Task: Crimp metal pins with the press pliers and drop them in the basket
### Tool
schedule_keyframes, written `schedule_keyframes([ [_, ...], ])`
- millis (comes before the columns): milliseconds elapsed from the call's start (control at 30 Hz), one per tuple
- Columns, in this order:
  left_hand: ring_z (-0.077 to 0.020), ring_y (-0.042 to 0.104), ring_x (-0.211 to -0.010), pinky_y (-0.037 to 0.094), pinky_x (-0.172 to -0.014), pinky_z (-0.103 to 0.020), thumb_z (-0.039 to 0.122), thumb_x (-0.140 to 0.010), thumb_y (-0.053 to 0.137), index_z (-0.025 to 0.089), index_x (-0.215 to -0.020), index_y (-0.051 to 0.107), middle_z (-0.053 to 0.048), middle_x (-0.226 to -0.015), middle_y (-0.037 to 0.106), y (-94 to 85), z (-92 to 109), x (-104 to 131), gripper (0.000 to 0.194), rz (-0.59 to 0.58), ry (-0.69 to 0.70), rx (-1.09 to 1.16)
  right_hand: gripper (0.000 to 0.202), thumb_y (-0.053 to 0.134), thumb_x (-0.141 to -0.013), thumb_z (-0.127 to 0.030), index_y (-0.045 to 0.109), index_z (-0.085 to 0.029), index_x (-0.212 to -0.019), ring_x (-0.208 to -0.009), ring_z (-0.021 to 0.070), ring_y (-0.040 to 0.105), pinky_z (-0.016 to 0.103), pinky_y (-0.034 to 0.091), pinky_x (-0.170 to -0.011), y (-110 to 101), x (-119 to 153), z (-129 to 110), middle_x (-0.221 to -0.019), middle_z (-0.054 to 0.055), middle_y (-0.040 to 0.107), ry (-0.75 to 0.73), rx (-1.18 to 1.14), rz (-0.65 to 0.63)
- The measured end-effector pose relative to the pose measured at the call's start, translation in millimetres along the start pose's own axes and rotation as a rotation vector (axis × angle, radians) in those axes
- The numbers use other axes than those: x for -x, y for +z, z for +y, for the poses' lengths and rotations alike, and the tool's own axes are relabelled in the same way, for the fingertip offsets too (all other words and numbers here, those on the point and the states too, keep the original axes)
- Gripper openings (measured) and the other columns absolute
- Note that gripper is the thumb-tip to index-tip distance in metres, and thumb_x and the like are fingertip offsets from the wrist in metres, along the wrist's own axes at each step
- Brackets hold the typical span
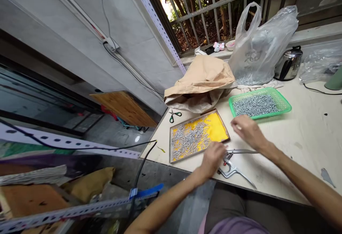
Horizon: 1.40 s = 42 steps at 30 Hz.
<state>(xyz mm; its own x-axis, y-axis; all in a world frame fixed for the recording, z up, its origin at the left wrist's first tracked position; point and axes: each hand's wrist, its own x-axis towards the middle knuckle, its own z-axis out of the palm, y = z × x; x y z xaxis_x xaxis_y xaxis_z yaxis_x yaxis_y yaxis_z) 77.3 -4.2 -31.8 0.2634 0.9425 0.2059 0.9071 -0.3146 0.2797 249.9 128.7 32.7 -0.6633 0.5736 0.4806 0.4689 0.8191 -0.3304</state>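
My left hand (213,157) is closed, fingers curled, at the front right corner of a shallow tray (184,159) lined with yellow and partly covered with small metal pins (189,136). Right beside that hand, silver pliers (232,171) with a spring lie on the table, partly hidden by it. My right hand (247,130) is held above the table, just in front of a green plastic basket (287,107) full of small metal pieces (255,104). Its fingers are bent together. Whatever either hand holds is too small or hidden to make out.
Behind the tray lies an open brown paper bag (205,75), with green-handled scissors (174,115) to its left. A plastic bag (259,48) and a steel kettle (290,63) stand at the back. A black cable (144,161) hangs by the table's left edge.
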Motion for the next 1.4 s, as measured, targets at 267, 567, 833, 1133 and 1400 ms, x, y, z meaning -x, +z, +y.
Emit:
schedule_keyframes([
  [267, -0.0218, 0.047, -0.086, 0.044, -0.071, -0.033, 0.011, -0.087, 0.045, 0.015, -0.074, 0.064, -0.009, -0.081, 0.057, -26.4, -85, -70, 0.024, -0.041, -0.335, -0.292, 0.026, 0.041, -0.093, -0.026, 0.063, -0.017, -0.106, -0.087, 0.0268, 0.054, 0.04, 0.044, -0.075, -37, 14, 39, -0.092, 0.012, 0.062, 0.107, 0.205, 0.102],
  [567, -0.0202, 0.055, -0.082, 0.044, -0.075, -0.031, 0.018, -0.082, 0.051, 0.016, -0.077, 0.066, -0.007, -0.082, 0.064, -37.6, -54, -51, 0.016, -0.075, -0.408, 0.01, 0.023, 0.04, -0.095, -0.024, 0.062, -0.019, -0.098, -0.082, 0.0218, 0.058, 0.035, 0.049, -0.071, -22, 138, -30, -0.088, 0.009, 0.063, 0.172, -0.161, -0.238],
  [833, -0.0107, 0.052, -0.056, 0.037, -0.053, -0.02, 0.033, -0.069, 0.062, 0.013, -0.071, 0.069, 0.0, -0.061, 0.064, -27.2, 9, 2, 0.021, -0.449, -0.698, 0.542, 0.016, 0.047, -0.093, -0.024, 0.06, -0.016, -0.1, -0.077, 0.0212, 0.058, 0.034, 0.048, -0.066, -7, 174, -54, -0.085, 0.008, 0.062, 0.229, -0.218, -0.31],
  [1133, -0.0081, 0.044, -0.049, 0.03, -0.048, -0.019, 0.034, -0.062, 0.062, 0.011, -0.064, 0.068, 0.003, -0.051, 0.055, -14.0, 5, 1, 0.024, -0.597, -0.779, 0.497, 0.015, 0.044, -0.092, -0.013, 0.058, -0.017, -0.091, -0.071, 0.0184, 0.056, 0.03, 0.045, -0.063, -3, 175, -55, -0.08, 0.006, 0.061, 0.247, -0.238, -0.284],
  [1400, -0.0076, 0.039, -0.041, 0.027, -0.041, -0.019, 0.038, -0.06, 0.059, 0.014, -0.062, 0.062, 0.006, -0.044, 0.045, -9.8, 5, 8, 0.024, -0.798, -0.807, 0.622, 0.019, 0.043, -0.092, -0.012, 0.057, -0.018, -0.082, -0.07, 0.0174, 0.054, 0.029, 0.043, -0.064, -5, 174, -55, -0.079, 0.006, 0.059, 0.249, -0.202, -0.294],
])
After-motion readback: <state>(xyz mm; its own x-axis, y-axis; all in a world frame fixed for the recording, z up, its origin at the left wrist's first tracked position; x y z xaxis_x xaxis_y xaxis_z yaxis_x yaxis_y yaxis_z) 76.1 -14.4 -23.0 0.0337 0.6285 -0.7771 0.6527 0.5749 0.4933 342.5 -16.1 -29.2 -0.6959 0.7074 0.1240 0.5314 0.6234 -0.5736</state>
